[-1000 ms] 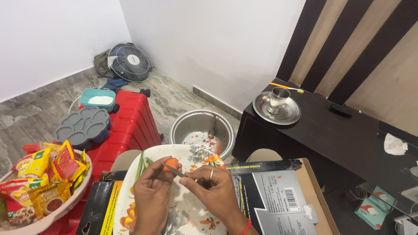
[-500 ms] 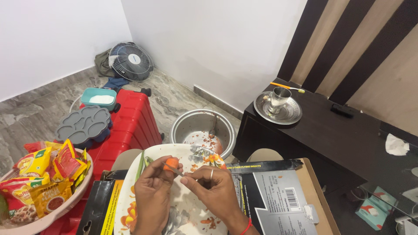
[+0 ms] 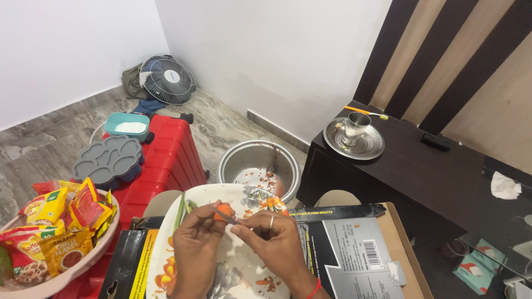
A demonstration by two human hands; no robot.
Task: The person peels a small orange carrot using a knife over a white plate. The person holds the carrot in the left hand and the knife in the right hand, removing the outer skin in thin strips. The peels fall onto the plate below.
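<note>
Steel pot [image 3: 258, 166] beyond carrot [image 3: 224, 212], red suitcase [image 3: 169, 152] left.

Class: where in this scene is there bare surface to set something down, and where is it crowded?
Bare: dark cabinet top between steel tray and black remote; grey box panel right of the right hand. Crowded: floral plate, snack-packet basin.

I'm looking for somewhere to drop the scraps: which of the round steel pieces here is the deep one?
The steel pot on the floor beyond the hands: deep walls, red scraps inside. The steel tray on the dark cabinet is shallow and carries a cup.
</note>
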